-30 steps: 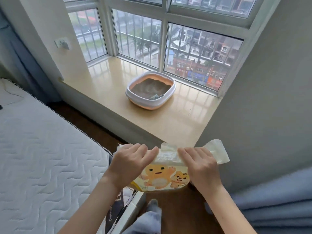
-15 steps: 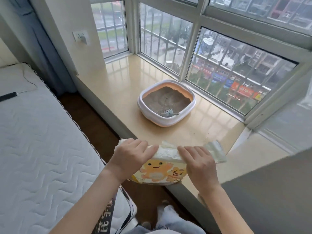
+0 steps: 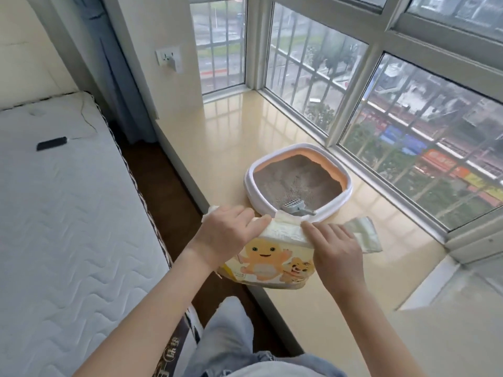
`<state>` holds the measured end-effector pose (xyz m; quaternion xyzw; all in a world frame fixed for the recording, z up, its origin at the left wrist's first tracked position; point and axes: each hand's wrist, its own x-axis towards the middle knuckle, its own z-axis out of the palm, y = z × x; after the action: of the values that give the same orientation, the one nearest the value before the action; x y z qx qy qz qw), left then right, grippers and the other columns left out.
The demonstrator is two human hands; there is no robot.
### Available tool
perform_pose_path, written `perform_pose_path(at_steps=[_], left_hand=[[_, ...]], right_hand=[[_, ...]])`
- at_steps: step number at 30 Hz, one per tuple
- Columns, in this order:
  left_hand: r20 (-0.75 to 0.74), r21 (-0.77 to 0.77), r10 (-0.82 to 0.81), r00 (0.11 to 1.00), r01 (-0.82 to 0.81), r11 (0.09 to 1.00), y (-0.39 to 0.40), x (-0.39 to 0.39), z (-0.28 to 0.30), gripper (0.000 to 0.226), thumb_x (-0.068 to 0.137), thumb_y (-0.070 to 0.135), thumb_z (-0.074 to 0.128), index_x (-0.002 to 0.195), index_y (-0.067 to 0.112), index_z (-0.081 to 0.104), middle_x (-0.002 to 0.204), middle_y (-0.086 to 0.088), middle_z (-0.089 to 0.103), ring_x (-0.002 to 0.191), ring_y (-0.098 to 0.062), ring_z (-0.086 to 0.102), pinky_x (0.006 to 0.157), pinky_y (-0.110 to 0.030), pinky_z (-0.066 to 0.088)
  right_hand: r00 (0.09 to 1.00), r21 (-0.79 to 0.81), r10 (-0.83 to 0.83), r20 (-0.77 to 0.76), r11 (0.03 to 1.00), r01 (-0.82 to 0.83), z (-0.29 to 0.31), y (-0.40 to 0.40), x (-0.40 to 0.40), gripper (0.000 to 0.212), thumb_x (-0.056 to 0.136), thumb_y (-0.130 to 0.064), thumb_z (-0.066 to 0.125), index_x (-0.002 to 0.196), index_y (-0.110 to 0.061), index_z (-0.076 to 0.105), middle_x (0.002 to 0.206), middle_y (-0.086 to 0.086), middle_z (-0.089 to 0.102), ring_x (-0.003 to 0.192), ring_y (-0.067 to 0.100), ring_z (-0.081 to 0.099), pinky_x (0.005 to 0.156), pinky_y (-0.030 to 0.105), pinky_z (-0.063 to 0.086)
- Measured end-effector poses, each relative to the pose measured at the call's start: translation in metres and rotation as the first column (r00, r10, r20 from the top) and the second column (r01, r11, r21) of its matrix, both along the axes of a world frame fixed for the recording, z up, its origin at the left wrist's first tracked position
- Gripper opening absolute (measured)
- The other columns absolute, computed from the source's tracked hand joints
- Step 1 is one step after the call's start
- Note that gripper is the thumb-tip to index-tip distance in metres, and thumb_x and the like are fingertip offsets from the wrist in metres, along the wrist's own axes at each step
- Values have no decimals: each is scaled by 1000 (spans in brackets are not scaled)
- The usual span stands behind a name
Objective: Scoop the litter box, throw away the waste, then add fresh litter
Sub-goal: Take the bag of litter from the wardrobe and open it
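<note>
Litter box [image 3: 298, 180] now sits just beyond the litter bag [image 3: 268, 261], much nearer than a second ago. Left hand [image 3: 227, 235] and right hand [image 3: 336, 250] both grip the bag's top; scoop [image 3: 295, 207] rests inside, so pouring looks close.

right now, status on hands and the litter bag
Both hands, left and right, grip litter bag top. Litter box ahead, scoop inside. Nothing between.

Soft window [image 3: 340, 85] daylight; edges bowed
</note>
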<state>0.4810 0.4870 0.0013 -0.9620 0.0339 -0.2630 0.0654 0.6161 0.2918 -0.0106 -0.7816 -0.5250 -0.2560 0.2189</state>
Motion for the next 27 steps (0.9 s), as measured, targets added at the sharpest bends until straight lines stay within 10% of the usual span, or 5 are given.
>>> perform_pose_path(at_steps=[27], left_hand=[[-216, 40, -238, 947, 252, 967, 308, 165, -15, 52, 49, -11, 60, 84, 24, 73, 54, 5, 49, 44, -15, 43, 46, -23, 21]], right_hand=[[911, -82, -367, -191, 930, 358, -31, 285, 87, 46, 66, 10, 34, 88, -3, 72, 68, 5, 64, 58, 28, 59, 52, 31, 46]])
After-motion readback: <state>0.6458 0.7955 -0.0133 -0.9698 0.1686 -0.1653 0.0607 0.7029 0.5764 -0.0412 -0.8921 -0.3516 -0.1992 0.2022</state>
